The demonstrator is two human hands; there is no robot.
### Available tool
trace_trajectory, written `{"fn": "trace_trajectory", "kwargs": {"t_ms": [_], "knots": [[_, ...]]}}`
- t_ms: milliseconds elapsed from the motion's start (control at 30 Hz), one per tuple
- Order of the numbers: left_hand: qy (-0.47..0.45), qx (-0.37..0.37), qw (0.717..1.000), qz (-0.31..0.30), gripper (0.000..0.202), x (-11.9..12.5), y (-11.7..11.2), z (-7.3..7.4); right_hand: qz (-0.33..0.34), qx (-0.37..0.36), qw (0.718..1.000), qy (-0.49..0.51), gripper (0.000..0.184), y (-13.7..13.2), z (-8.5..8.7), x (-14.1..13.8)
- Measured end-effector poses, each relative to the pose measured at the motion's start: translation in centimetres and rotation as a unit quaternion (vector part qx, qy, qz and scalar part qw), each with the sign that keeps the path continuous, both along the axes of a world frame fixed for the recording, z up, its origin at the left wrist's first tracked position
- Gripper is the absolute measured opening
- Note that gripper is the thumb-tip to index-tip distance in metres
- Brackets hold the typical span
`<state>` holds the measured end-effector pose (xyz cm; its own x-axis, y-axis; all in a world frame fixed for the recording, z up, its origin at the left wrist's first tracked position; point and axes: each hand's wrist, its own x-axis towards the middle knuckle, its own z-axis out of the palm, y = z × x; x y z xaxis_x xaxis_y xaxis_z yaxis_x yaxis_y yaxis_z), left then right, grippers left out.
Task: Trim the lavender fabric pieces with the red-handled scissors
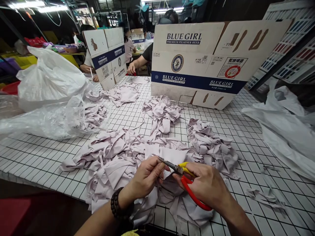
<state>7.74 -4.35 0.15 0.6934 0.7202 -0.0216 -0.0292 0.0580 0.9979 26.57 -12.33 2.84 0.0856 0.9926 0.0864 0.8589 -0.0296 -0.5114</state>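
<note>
My right hand (203,183) grips a pair of scissors (194,196) with one red and one yellow handle. Their metal blades point left, toward the fingers of my left hand (149,173). That hand is closed in a pinch on a piece of pale lilac fabric (172,156), and a beaded bracelet circles its wrist. The scissor tips lie right by its thumb and forefinger; whether they touch the cloth I cannot tell. Beneath and around both hands spreads a loose heap of the same fabric pieces (110,173).
More fabric piles lie beyond (163,113) and to the right (211,147). Cardboard beer boxes (187,62) stand across the grid-patterned table (54,157). White plastic bags (49,78) sit left and right. Fabric scraps (265,196) lie at right. Another person's hand (131,68) shows between the boxes.
</note>
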Motion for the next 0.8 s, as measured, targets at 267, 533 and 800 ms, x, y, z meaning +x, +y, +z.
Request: {"fn": "trace_trajectory", "kwargs": {"t_ms": [267, 533, 800], "knots": [[-0.022, -0.043, 0.999, 0.012, 0.043, 0.2, 0.1, 0.3, -0.027, -0.133, 0.948, 0.287, 0.029, 0.8, -1.3, 1.4], [-0.020, -0.017, 0.998, 0.053, 0.037, -0.2, 0.5, -0.1, -0.081, -0.056, 0.933, 0.346, 0.025, 1.8, -3.7, -1.1], [0.092, 0.017, 0.968, -0.231, 0.031, -1.9, 2.2, 3.3, -0.048, -0.068, 0.849, 0.522, 0.035, 1.3, 0.9, 0.2]]}}
